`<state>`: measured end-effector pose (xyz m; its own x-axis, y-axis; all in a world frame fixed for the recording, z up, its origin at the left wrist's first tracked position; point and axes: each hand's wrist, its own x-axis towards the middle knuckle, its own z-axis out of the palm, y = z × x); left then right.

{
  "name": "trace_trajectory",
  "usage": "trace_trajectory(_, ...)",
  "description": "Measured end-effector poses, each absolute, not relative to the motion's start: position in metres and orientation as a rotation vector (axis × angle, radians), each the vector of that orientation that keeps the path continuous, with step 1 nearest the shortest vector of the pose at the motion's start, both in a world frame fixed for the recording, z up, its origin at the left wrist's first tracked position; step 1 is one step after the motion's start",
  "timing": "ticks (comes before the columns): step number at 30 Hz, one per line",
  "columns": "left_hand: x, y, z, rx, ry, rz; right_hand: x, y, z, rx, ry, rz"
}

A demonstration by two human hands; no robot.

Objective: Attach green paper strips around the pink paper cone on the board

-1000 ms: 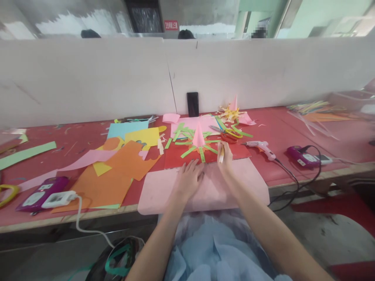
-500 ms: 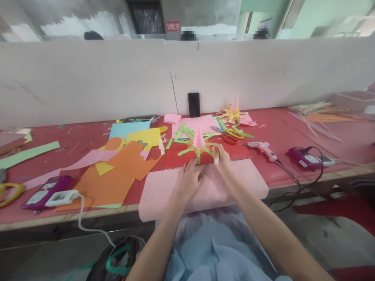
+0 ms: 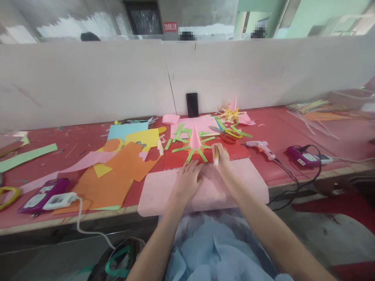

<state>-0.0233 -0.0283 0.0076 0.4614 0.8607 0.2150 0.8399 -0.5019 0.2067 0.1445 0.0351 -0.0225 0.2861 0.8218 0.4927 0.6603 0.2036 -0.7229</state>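
Observation:
A pink paper cone (image 3: 195,138) stands upright amid green paper strips (image 3: 190,156) that fan out from an orange base, on a red board (image 3: 172,159). My left hand (image 3: 190,180) rests flat on pink paper (image 3: 155,191), its fingers stretched toward the ends of the nearest strips. Between the fingers of my right hand (image 3: 222,157) is a slim yellow-and-white pen (image 3: 216,159), held at the right of the strips. Whether its tip touches the paper cannot be made out.
Behind the board lie scissors (image 3: 230,133); a dark phone (image 3: 192,105) leans on the white partition (image 3: 117,78). A pink glue gun (image 3: 262,148) with its cord and a purple power strip (image 3: 303,156) are at right. Orange paper (image 3: 99,187) and another purple strip (image 3: 43,195) are at left.
The cone with its green strips has turned: two strips now splay toward me where one pointed straight at me. Both hands keep nearly the same places, the pen still in the right.

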Motion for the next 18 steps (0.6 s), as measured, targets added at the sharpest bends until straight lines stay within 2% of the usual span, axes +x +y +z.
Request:
trace_trajectory(7,-0.022,-0.028,0.006,2.582,1.582,0.504,0.146,0.042,-0.032,-1.651,-1.495,0.100)
trace_trajectory(18,-0.022,-0.027,0.006,2.574,1.562,0.478,0.148,0.032,-0.023,-1.645,-1.426,0.186)
